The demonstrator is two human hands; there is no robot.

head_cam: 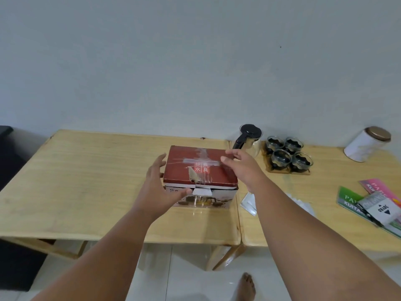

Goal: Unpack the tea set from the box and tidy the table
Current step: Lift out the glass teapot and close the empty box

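**Two hands at the box, lid still taped**

Head cam view. I see the box sitting near the right end of the left counter, close to the seam with the right counter. Red lid, closed, clear tape crossed over the top and running down the front face. Lid print reads four Chinese characters; I make out 水 and 具, the other two sit under the tape glare. Front side shows a photo of a tea set, partly hidden.

Left hand: fingers spread wide, palm against the box's left side, thumb reaching across the front lower edge of the lid. Not closed on anything.

Right hand: open too, fingers loosely curled, over the lid's right rear corner. Contact with the lid I can't confirm.

Right counter:
- glass pot with black lid and handle, at the back
- four glass cups on a wooden tray, just beside the pot
- white canister with brown lid, far right
- green and pink booklets, partial text "PA" / "KUITA"
- grey card pack on top of them, label upside down, unclear
- white papers near the seam

Bare foot on the tiled floor.
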